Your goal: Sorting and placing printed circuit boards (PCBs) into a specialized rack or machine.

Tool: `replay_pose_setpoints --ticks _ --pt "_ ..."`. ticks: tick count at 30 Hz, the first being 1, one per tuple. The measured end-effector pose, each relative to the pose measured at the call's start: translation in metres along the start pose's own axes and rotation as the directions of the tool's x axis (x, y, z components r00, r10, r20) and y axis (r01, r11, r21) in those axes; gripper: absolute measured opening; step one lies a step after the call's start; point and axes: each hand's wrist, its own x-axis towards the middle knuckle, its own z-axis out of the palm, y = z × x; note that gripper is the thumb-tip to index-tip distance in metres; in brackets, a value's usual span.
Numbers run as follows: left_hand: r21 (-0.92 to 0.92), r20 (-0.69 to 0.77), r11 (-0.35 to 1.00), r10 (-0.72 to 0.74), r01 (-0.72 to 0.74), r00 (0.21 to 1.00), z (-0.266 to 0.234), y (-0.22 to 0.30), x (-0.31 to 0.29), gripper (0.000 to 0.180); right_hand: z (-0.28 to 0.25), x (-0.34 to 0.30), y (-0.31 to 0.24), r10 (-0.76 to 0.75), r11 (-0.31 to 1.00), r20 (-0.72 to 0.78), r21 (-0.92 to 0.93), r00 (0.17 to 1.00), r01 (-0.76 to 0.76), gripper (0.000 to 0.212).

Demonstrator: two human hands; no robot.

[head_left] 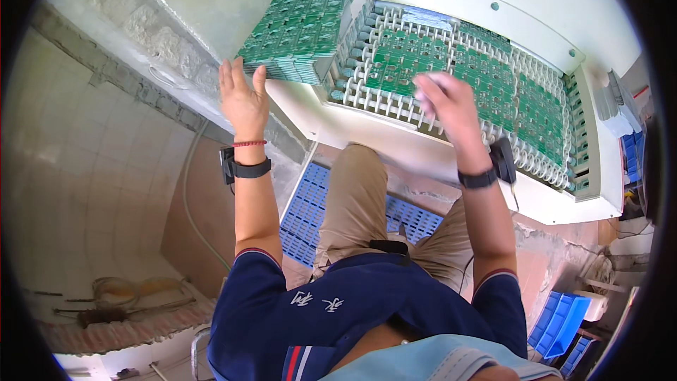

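Light blue pleated face mask sits closest to the lens, way below both hands. Left hand is spread wide, gripping nothing, at the near-left corner of a thick stack of thin green circuit-board panels. So the stack's just ahead and rightward of it, long side slanting away, farther from the half-curled right hand, which hovers by flat green circuit boards on white ring rollers. Right fingers are blurred, can't tell if they're pinching anything.
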Motion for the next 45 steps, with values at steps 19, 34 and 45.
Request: replay_pose_setpoints --ticks 19,34,45 --pt "-0.500 0.235 0.791 -0.269 0.353 0.934 -0.037 0.045 -0.019 0.038 0.070 0.059 -0.005 0.112 0.968 0.087 0.214 0.990 -0.128 0.027" --pt "-0.067 0.887 -0.616 0.324 0.785 0.330 -0.068 0.153 -0.152 0.032 -0.051 -0.171 0.068 0.253 0.957 -0.237 0.203 0.938 -0.207 0.017" --pt "-0.032 0.971 -0.547 0.183 0.837 0.156 -0.063 0.146 -0.160 0.025 -0.037 -0.172 0.092 0.296 0.950 -0.290 0.192 0.910 -0.247 0.019"
